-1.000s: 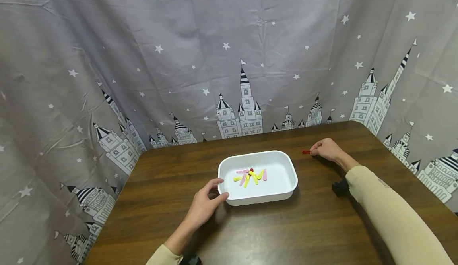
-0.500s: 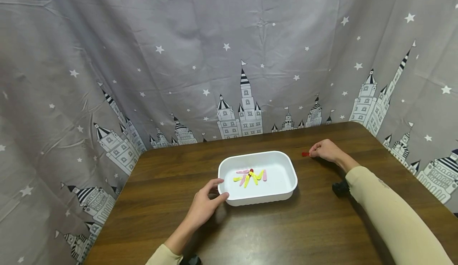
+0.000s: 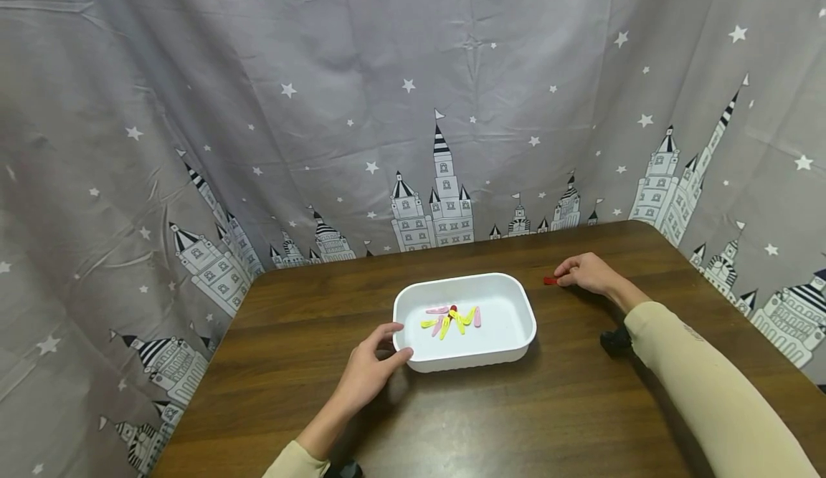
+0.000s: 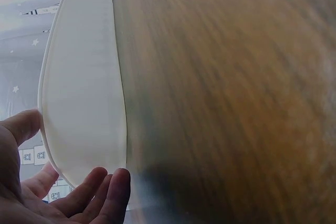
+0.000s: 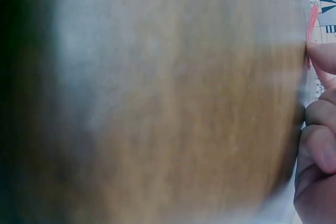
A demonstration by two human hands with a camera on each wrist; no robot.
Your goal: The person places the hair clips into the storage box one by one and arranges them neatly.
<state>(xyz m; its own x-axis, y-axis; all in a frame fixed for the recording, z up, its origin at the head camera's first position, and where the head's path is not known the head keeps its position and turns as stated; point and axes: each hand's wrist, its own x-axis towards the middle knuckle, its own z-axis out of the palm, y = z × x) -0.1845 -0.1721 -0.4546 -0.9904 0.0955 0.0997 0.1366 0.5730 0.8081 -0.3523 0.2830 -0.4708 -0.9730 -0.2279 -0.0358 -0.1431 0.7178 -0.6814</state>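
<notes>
In the head view a white plastic tray (image 3: 525, 342) stands on the wooden table. My left hand (image 3: 369, 370) holds it by its near left corner, thumb at the rim and fingers round the outer wall, as the left wrist view also shows. Right of the tray, my right hand (image 3: 584, 274) pinches one end of a red hair clip (image 3: 550, 280) between thumb and fingertips, close over the table. The clip's other end points left towards the tray. In the right wrist view the clip (image 5: 313, 22) appears edge-on above the thumb, and the other fingers are curled.
Yellow hair clips (image 3: 445, 327), pink hair clips (image 3: 477, 317) and a mostly covered red one (image 3: 454, 308) lie loosely together inside the tray. A grey curtain (image 3: 361, 134) printed with castles and stars hangs behind the table (image 3: 310, 349).
The red hair clip has turned in my right fingers, from a thin edge to a broader face, and the hand has dropped slightly. My left hand and the tray stay put.
</notes>
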